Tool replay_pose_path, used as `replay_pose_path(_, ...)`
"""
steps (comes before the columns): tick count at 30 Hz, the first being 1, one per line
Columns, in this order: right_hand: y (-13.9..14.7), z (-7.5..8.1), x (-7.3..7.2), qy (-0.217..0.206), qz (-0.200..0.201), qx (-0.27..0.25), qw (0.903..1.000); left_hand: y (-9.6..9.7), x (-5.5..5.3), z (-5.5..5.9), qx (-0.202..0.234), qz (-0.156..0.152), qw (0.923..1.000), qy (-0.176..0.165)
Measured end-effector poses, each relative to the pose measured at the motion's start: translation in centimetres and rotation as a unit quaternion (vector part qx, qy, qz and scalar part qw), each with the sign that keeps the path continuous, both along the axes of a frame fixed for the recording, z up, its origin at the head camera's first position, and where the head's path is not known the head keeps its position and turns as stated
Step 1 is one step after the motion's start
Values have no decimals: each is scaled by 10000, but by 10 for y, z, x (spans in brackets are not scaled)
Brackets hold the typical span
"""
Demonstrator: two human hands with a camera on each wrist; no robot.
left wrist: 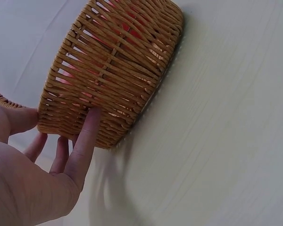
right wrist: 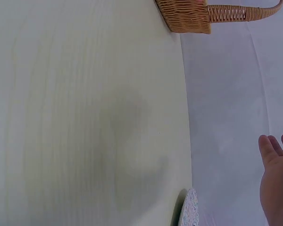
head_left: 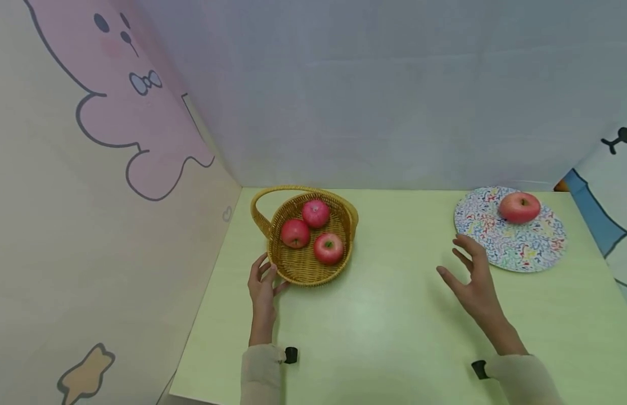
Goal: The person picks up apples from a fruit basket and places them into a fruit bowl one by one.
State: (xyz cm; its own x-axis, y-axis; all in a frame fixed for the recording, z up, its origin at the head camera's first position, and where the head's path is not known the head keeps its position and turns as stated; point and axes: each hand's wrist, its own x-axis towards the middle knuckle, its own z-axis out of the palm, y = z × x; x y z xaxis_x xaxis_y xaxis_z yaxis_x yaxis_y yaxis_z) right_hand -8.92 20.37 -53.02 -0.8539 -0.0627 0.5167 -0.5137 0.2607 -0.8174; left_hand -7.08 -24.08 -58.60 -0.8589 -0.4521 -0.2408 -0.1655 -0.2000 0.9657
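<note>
A woven basket (head_left: pixel 308 275) with an arched handle stands at the left back of the table, holding three red apples (head_left: pixel 295 233). My left hand (head_left: pixel 262 287) touches its near left side from outside; in the left wrist view, spread fingers (left wrist: pixel 87 141) rest against the wicker wall (left wrist: pixel 108 70). Over the table, just left of the round plate (head_left: pixel 526 253), my right hand (head_left: pixel 477 287) hangs with fingers apart and nothing in it. One red apple (head_left: pixel 519 207) lies on that multicoloured plate. The right wrist view catches only part of this hand (right wrist: pixel 278 183).
The pale table (head_left: pixel 384 315) meets a grey-white cloth wall (head_left: pixel 374 112) at its back edge. On the left rises a wall panel (head_left: pixel 116 236) with cartoon figures, and another cartoon panel (head_left: pixel 622 225) borders the right side.
</note>
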Motion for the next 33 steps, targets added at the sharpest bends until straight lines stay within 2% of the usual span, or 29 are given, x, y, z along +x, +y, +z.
replay_pose_path(2,-6,0,3,-56,69,-92,9999,0,-1,0,0,4,10000,-7)
replay_pose_path(9,-20,-29,0,62,256,-235,9994,-1,-2,-1,42,23,10000,-59)
replay_pose_path(14,-37,-36,-4,179,687,-375,9968,0,-2,1,49,13,10000,-63)
replay_pose_path(20,-62,-35,-9,474,1049,-304,9929,1,0,1,-48,-26,10000,16)
replay_pose_path(26,-84,-29,-16,697,1398,105,9877,-1,2,0,-136,-28,9999,98)
replay_pose_path(33,-104,-28,-20,600,1603,545,9837,-1,1,0,-60,-98,9999,25)
